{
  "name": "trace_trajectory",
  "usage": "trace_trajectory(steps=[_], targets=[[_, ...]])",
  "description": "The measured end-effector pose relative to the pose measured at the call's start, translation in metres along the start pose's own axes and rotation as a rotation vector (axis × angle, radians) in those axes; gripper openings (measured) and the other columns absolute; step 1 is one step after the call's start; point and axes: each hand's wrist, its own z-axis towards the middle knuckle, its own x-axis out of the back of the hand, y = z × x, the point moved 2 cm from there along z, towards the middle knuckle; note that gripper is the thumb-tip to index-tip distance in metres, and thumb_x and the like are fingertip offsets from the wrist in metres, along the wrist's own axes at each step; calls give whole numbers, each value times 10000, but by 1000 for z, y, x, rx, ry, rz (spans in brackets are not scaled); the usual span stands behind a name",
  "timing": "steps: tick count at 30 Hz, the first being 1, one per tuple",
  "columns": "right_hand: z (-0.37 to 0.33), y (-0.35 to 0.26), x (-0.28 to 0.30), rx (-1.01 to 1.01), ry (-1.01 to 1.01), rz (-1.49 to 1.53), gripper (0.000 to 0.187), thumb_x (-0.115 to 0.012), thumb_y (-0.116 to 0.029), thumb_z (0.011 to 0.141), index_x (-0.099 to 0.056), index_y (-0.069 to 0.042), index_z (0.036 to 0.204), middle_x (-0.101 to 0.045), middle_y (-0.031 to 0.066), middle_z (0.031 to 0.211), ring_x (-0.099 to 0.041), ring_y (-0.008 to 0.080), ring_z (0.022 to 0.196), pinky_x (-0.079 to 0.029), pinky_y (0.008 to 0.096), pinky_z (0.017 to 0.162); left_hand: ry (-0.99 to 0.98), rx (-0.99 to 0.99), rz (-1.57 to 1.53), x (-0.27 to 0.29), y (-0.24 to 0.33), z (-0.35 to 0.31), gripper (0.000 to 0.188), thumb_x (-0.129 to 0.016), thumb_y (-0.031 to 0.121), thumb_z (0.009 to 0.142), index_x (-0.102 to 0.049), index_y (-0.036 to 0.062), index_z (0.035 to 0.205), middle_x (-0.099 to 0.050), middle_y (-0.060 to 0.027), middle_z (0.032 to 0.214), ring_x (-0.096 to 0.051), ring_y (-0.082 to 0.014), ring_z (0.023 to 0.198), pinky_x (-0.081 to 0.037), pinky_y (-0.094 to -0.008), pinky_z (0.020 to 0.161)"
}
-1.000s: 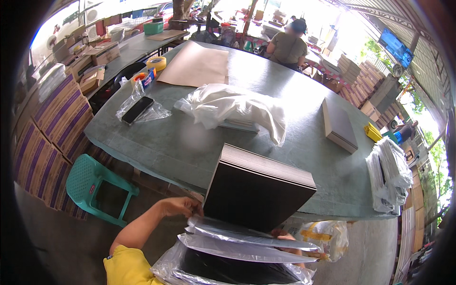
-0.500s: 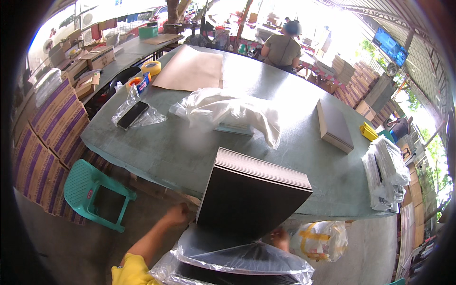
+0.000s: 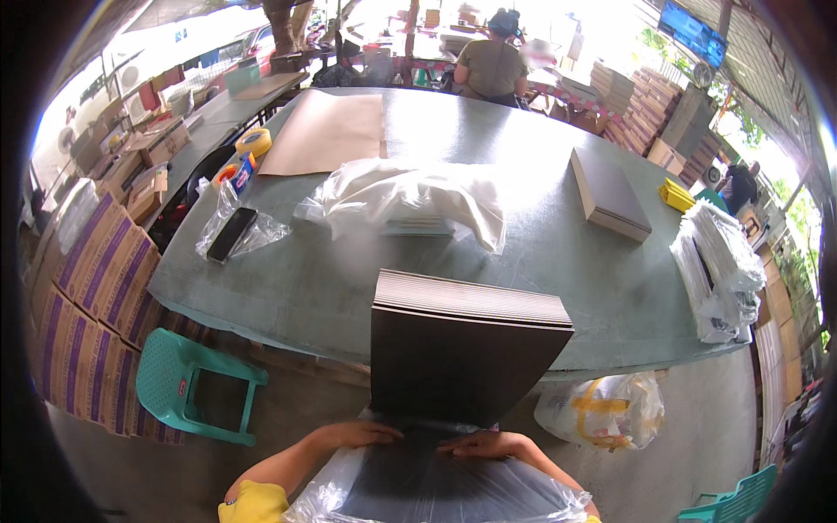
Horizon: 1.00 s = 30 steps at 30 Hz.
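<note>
A thick stack of black-faced sheets [image 3: 462,366] with pale layered edges stands tilted in front of me at the table's near edge. A clear plastic bag [image 3: 427,492] spreads over dark material below it, close to my body. My left hand [image 3: 368,433] rests on the plastic with its fingers stretched toward the middle. Opposite it, my right hand [image 3: 485,444] also lies flat on the plastic, fingers extended. Both are just below the stack's exposed face. How far the stack reaches under the plastic is hard to make out.
The green table [image 3: 296,279] carries white plastic sheeting [image 3: 418,192], brown paper [image 3: 327,135], a phone [image 3: 232,234], tape rolls [image 3: 254,141], another dark stack [image 3: 610,192] and plastic-wrapped bundles [image 3: 715,270]. A green stool [image 3: 166,383] and a stuffed bag [image 3: 602,410] flank me. Someone sits beyond the table [image 3: 493,65].
Both hands have come from the stack's sides onto the plastic in front, lying flat. The bag now lies smoother and lower. My view has shifted slightly.
</note>
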Motion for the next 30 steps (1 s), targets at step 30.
trace_trajectory(steps=[30], targets=[[44, 137, 21, -65, 406, -251, 385, -373, -360, 866, -485, -118, 1144, -487, 95, 1157, -441, 221, 1086, -313, 324, 939, 1488, -532, 878, 283, 394, 114, 247, -511, 252, 792, -524, 8, 836, -558, -210, 720, -529, -340, 789, -407, -403, 701]])
